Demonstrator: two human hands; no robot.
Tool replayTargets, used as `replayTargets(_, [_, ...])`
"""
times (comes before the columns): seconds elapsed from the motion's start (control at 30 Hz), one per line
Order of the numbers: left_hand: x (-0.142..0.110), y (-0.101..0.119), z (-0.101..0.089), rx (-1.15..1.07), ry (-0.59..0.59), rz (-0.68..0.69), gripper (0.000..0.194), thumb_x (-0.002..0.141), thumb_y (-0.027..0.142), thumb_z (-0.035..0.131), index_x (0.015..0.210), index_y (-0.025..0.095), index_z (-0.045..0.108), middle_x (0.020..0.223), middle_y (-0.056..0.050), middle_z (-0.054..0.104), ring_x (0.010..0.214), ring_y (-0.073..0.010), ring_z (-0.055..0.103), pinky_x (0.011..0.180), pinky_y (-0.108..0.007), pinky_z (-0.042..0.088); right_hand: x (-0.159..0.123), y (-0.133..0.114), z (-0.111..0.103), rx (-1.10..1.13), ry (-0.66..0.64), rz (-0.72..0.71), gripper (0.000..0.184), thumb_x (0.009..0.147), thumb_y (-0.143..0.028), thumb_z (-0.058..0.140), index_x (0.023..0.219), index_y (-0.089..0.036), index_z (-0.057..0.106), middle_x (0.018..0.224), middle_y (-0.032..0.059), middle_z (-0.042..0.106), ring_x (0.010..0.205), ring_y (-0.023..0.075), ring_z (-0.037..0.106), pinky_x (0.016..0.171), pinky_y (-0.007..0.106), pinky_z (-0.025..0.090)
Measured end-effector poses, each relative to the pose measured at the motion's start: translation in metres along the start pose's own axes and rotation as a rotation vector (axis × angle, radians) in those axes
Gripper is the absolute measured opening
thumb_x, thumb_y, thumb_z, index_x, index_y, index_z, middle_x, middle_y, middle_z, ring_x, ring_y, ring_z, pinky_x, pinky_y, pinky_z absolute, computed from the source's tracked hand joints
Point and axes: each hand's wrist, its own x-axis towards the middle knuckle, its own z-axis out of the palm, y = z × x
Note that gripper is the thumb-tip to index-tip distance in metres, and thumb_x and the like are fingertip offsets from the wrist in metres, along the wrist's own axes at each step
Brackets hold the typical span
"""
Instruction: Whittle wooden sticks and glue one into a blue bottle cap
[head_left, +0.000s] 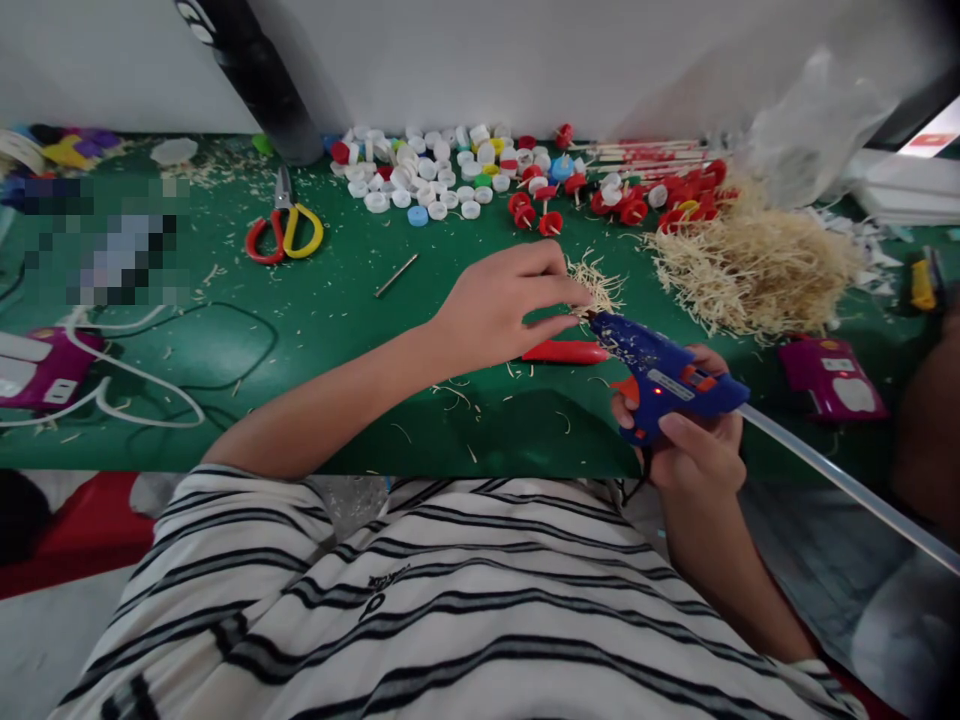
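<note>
My right hand (697,440) is wrapped around a blue glue gun (649,370) with an orange trigger and a lit red light. A long clear glue stick (847,475) juts from its back end. My left hand (510,300) reaches over the green table, thumb and fingers bent in a pinch right at the gun's nozzle. Whatever lies between those fingertips is too small or hidden to name. Just beyond them is a small heap of pale straw-like strands (600,284). Below the left fingers lies a red-handled tool (566,351), its other end hidden.
Bottle caps (427,170) and red cap pieces on sticks (630,205) spread along the back. Scissors (285,230) and a thin metal rod (396,275) lie left. A big strand pile (757,265) and purple box (832,380) are right. White cables (142,400) loop at left; a black bottle (259,90) stands behind.
</note>
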Motion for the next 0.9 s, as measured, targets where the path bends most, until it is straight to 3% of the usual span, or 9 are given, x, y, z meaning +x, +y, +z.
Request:
replayTargets(0.37, [-0.0011, -0.0028, 0.0076, 0.018, 0.052, 0.054, 0.021, 0.109, 0.042, 0.060, 0.110, 0.027, 0.076, 0.114, -0.010, 0.073, 0.107, -0.0254, 0.072, 0.097, -0.043, 0.057, -0.0024, 0.0024, 0.0009, 0.014, -0.023, 0.018, 0.054, 0.060, -0.028, 0.087, 0.111, -0.036, 0.070, 0.091, -0.0018, 0.066, 0.063, 0.0178, 0.060, 0.049, 0.035, 0.047])
replayTargets(0.67, [-0.0027, 0.0001, 0.0069, 0.004, 0.093, -0.032, 0.029, 0.111, 0.047, 0.054, 0.108, 0.026, 0.074, 0.112, -0.010, 0.073, 0.098, -0.0245, 0.072, 0.092, -0.044, 0.061, -0.0015, -0.0001, 0.0066, -0.015, 0.034, 0.027, 0.058, 0.054, -0.032, 0.083, 0.108, -0.037, 0.063, 0.090, -0.0016, 0.062, 0.061, 0.0185, 0.055, 0.047, 0.036, 0.044])
replayTargets(0.9, [-0.0022, 0.0003, 0.0060, -0.016, 0.105, -0.040, 0.027, 0.111, 0.044, 0.056, 0.107, 0.026, 0.075, 0.112, -0.011, 0.073, 0.096, -0.0230, 0.072, 0.090, -0.042, 0.060, -0.0019, 0.0008, 0.0072, 0.027, 0.050, 0.031, 0.057, 0.053, -0.030, 0.085, 0.107, -0.035, 0.068, 0.085, -0.0019, 0.065, 0.059, 0.0181, 0.056, 0.046, 0.035, 0.044])
